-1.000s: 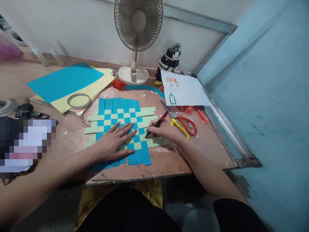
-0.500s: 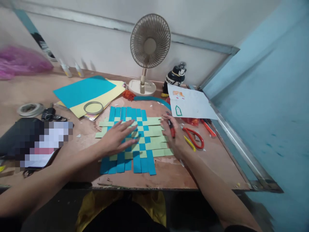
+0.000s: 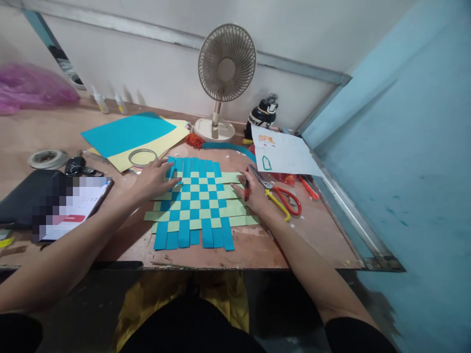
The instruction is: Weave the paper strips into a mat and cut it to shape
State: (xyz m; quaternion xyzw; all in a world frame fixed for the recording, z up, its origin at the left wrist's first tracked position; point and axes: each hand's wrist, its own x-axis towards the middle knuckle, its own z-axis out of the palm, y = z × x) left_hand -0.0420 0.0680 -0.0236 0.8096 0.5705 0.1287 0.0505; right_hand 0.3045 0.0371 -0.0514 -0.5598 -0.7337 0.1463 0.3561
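Observation:
A woven mat of blue and pale green paper strips point(image 3: 199, 203) lies flat on the table in front of me. My left hand point(image 3: 152, 181) rests at its upper left edge, thumb and fingers apart, holding nothing. On the right side, my right hand point(image 3: 253, 193) has its fingertips at the ends of the green strips. A slim red-and-black pen-like tool point(image 3: 246, 185) is held in that hand; its exact kind is unclear. Just beyond the right hand lie scissors point(image 3: 285, 198) with red and yellow handles, partly hidden by it.
A white fan point(image 3: 227, 68) and a black bottle point(image 3: 262, 117) stand at the back. Blue and yellow sheets point(image 3: 128, 132) lie at back left under a tape ring point(image 3: 143, 157). A phone point(image 3: 79, 208) and black pouch point(image 3: 29, 198) are left; a drawing point(image 3: 285, 152) is right.
My left hand has moved from the mat's middle to its upper left edge, uncovering the checkered weave. My right hand remains at the right edge with the pen-like tool. The view has shifted slightly.

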